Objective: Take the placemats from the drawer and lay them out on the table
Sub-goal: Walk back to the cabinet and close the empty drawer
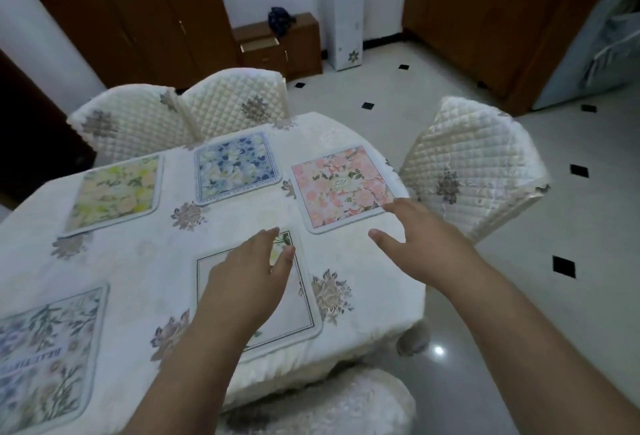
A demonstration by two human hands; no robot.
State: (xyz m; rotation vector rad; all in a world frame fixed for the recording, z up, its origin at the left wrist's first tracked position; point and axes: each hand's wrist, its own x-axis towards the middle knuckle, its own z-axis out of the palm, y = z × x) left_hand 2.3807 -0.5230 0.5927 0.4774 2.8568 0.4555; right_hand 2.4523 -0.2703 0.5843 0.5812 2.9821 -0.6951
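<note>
Both hands spread flat: left hand (247, 270) over white placemat (301, 310), right hand (420, 237) beside pink placemat (341, 188).

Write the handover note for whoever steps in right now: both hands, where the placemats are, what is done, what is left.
Left hand: open, fingers straight, over the white placemat at the near table edge; contact unclear.
Right hand: open, holding nothing, beside the pink placemat's near corner.
Placemats: five lie flat on the tablecloth: yellow placemat far left, blue placemat far middle, pink far right, white near middle, pale blue placemat near left.
Drawer of the small cabinet behind stands open; contents not visible.
Done: five mats laid.
Left: check the drawer for more, straighten if wanted.
</note>
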